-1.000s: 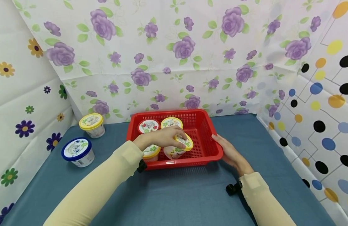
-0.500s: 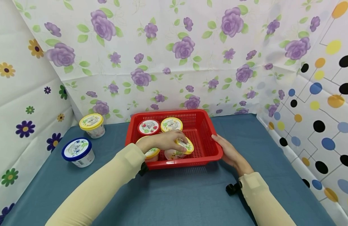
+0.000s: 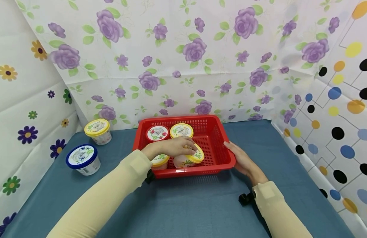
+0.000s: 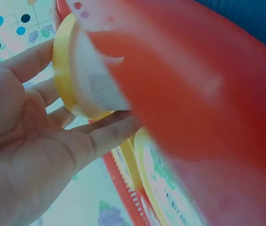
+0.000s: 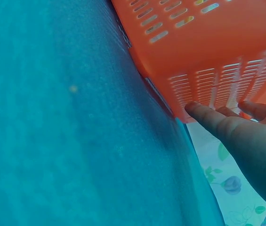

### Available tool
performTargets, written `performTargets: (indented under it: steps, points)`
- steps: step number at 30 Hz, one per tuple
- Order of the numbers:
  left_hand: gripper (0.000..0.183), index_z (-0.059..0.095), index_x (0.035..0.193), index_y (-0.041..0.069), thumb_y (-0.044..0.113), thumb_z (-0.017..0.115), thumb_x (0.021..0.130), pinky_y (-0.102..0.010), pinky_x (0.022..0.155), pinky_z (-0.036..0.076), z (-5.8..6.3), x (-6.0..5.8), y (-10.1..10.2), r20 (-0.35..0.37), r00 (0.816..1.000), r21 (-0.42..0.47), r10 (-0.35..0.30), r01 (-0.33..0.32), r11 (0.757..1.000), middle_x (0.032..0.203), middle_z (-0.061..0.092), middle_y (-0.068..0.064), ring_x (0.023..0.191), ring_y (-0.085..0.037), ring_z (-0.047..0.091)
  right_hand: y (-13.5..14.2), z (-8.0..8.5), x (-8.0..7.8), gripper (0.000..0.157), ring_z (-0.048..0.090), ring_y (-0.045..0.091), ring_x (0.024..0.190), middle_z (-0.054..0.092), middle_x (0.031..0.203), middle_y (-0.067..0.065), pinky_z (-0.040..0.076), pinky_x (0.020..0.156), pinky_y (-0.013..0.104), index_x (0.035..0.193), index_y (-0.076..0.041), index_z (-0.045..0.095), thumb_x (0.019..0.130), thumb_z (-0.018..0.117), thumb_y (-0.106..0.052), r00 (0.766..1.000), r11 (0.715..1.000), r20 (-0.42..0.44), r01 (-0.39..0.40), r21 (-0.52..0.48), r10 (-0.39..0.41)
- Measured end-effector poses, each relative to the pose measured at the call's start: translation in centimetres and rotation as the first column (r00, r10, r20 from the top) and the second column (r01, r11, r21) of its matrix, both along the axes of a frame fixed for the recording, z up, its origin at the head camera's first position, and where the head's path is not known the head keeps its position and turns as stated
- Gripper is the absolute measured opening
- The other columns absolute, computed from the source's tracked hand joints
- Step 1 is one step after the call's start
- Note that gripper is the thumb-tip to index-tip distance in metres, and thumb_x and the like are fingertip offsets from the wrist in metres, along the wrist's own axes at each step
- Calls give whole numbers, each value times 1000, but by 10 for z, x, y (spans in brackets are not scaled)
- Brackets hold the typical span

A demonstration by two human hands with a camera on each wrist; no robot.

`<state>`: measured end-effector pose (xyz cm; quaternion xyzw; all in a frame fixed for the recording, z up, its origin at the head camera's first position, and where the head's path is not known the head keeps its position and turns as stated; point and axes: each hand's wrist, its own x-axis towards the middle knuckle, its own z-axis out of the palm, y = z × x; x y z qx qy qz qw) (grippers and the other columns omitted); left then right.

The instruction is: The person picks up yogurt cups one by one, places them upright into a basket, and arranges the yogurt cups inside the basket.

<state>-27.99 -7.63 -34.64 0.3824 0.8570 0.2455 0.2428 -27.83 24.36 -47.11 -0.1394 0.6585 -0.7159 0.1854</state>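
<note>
Far L: flower-print cloth [image 3: 25, 96]. Next to it on the blue tablecloth [image 3: 183, 205], 2 tubs outside the basket, upright: blue-lid tub [image 3: 83, 161] nearer the person, yellow-lid tub [image 3: 97, 131] behind it, nr the rose-print backdrop [image 3: 171, 62]. Then the red basket [image 3: 214, 169], approx. centre, w/ 4 tubs in it. Its L side: red-lid tub [image 3: 157, 133] at back, front yellow tub [image 3: 160, 160] before it, partly hidden by the L wrist. L hand [image 3: 174, 147] reaches over these, fingers curved round the lid edge of the tilted tub [image 3: 197, 155], thumb on the other side in L wrist view; so part-closed, has hold of it. That tub's inside the basket, front-middle, lid leaning R. Rear yellow tub [image 3: 181, 130] sits behind it. R hand [image 3: 242, 160]: fingers fairly straight, touching the basket's R wall from outside, not wrapped round anything. Far R: dotted cloth [image 3: 341, 132].
</note>
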Motion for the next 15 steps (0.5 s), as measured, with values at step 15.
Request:
performTargets:
  steps: [15]
  points:
    - [38,63,143,6,15,57,107,-49,120,34,15,-1,-13,34,999,-91,-8,11,996,159,44,-17,148,-34,39,0,1,0,59,71,28,106,46,146,38,60,88,40,165,-13,26,114,39,-41,1000,1000,0,-5,-5,5]
